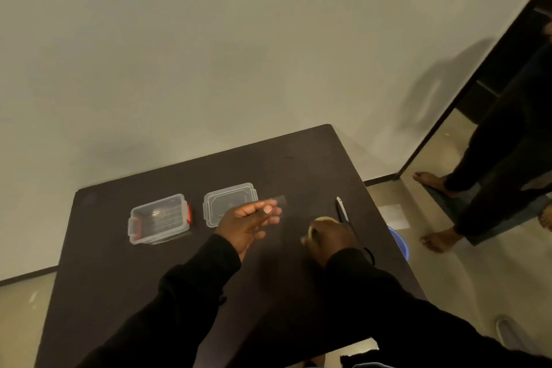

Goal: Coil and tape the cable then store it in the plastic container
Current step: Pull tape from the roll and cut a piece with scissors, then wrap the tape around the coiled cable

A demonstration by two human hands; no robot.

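A clear plastic container (159, 218) with red latches stands open on the dark table (149, 284), left of middle. Its clear lid (230, 203) lies just to its right. My left hand (249, 222) is raised above the table and pinches a strip of clear tape (277, 201) at the fingertips. Further right, my right hand (333, 239) rests on the table, closed over a tape roll (321, 222). A thin black loop, apparently the cable (370, 255), shows beside my right sleeve; most of it is hidden.
Scissors (343, 210) lie just beyond my right hand, near the table's right edge. A blue basin (399, 243) sits on the floor beside that edge. Another person stands barefoot (439, 240) at the right by a doorway. A wall runs behind the table.
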